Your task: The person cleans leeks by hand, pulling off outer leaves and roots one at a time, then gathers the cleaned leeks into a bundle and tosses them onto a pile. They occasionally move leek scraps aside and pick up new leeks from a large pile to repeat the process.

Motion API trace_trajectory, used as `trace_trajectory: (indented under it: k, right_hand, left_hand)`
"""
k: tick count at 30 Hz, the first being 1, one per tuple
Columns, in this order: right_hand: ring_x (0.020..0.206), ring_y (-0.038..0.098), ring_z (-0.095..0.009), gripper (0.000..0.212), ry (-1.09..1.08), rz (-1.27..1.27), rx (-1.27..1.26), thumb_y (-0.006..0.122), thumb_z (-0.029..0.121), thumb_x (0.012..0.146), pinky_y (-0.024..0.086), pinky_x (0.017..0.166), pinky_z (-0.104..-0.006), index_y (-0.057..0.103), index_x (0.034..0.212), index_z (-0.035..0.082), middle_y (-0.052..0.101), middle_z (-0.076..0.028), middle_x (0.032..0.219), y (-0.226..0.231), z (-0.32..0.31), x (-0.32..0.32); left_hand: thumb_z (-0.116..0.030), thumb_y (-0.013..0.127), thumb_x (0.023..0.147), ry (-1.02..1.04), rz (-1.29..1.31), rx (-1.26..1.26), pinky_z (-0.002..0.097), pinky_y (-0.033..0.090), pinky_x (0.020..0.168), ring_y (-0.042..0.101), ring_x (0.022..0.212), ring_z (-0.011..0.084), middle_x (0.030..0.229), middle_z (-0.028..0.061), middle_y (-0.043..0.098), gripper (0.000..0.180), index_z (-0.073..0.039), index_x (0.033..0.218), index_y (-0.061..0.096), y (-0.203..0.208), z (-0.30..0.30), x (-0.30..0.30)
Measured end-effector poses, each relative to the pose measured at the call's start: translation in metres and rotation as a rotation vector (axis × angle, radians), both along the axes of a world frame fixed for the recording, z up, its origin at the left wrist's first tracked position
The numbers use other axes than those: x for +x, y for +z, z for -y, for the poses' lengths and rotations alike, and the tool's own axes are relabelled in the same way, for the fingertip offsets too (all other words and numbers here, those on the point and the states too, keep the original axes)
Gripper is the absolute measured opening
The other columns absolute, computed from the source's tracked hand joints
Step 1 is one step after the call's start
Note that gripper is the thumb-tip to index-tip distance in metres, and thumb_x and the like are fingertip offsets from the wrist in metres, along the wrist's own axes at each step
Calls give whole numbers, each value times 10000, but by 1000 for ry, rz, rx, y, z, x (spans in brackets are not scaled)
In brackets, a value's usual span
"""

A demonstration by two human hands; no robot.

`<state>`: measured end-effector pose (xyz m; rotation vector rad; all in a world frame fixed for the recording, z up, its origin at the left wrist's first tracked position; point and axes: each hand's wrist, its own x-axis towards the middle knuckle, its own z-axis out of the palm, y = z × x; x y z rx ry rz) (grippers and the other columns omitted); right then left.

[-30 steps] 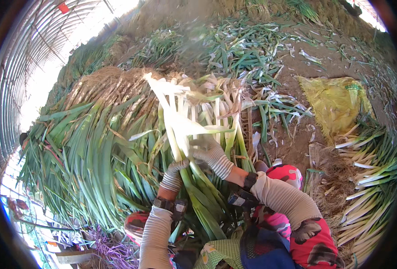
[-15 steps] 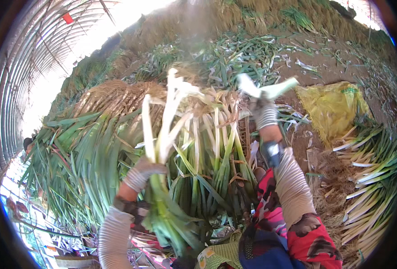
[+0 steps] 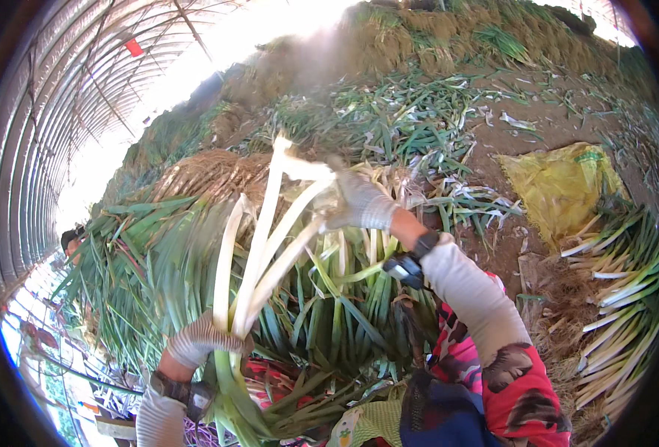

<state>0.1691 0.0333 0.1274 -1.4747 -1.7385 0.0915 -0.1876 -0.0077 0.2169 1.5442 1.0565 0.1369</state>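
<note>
My gloved left hand (image 3: 208,339) is closed round several long green onions (image 3: 258,261), at the place where white stalks turn into green leaves. Their white ends fan upward, and the leaves hang down toward my lap. At the upper right of this bunch, my gloved right hand (image 3: 363,203) meets the white ends. Motion smears its fingers, so I cannot make out whether they grip a stalk. Just beyond the held bunch lies a thick row of more green onions (image 3: 135,253), with brown roots on the far side and leaves toward me.
Trimmed green leaves (image 3: 411,112) litter the soil ahead. A yellow mesh sack (image 3: 560,186) lies flat at the right, with stripped green onions (image 3: 627,305) heaped below it. Root-covered piles (image 3: 448,37) rise at the back. A ribbed tunnel frame (image 3: 46,149) arches on the left.
My right hand has come left and nearer, from out over the soil to the held stalks; the pale strip it had is gone from it. My left hand has lowered and shifted left with the bunch.
</note>
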Motion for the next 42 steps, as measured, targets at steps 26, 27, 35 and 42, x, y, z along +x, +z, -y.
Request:
trace_trajectory:
  k: [26, 27, 35, 42]
  right_hand:
    - [694, 619, -305, 421, -984, 15, -168, 622, 411, 719, 493, 711, -387, 651, 868, 19, 643, -173, 807, 38, 67, 226]
    - [723, 619, -279, 404, -777, 490, -445, 605, 357, 753, 490, 728, -372, 627, 942, 1, 645, -158, 841, 48, 82, 196]
    - [818, 612, -185, 296, 837, -724, -314, 647, 1, 733, 509, 749, -284, 570, 1017, -28, 633, -103, 945, -23, 102, 31]
    - [668, 573, -169, 246, 505, -1143, -132, 513, 236, 855, 492, 585, -315, 568, 948, 15, 607, -69, 746, -80, 24, 68]
  left_hand:
    - [-66, 812, 529, -46, 2, -192, 315, 498, 644, 581, 658, 163, 745, 61, 592, 493, 8, 943, 555, 14, 70, -31]
    - [-27, 794, 543, -61, 85, -246, 306, 510, 642, 611, 689, 171, 764, 100, 634, 552, 41, 1023, 530, 15, 68, -32]
    - [-68, 795, 555, -144, 143, -224, 310, 507, 664, 608, 702, 190, 733, 97, 617, 434, 31, 914, 574, 8, 48, -36]
    - [-69, 802, 550, -81, 134, -220, 290, 500, 666, 607, 697, 183, 745, 88, 619, 521, 17, 998, 550, 7, 58, -31]
